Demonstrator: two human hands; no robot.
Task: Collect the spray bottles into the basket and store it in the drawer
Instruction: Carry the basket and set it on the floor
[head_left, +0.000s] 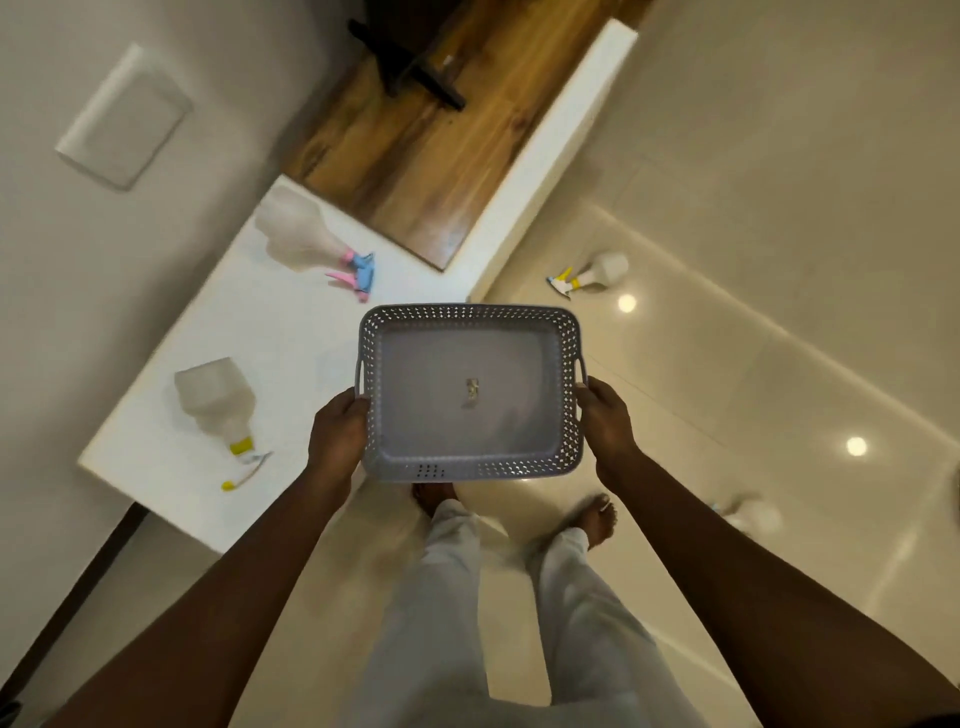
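Between my two hands hangs the basket (470, 392), level over the floor (779, 260) just off the corner of the white worktop (291, 343). My left hand (337, 434) has its fingers wrapped on the left rim below the handle slot, and my right hand (605, 423) clamps the right rim the same way. It holds no bottles yet, only a small scrap on its bottom. I judge it light, thin plastic that may flex, so two-handed rim grips suit it; the slots would be firmer once loaded. Two bottles lie on the worktop: pink bottle (306, 239) and yellow bottle (221, 402). A third, floor bottle (597, 273), lies beyond, and a blurred fourth (753, 517) sits near my right arm. All look translucent, probably light and smooth; I'd take each by the neck under the trigger.
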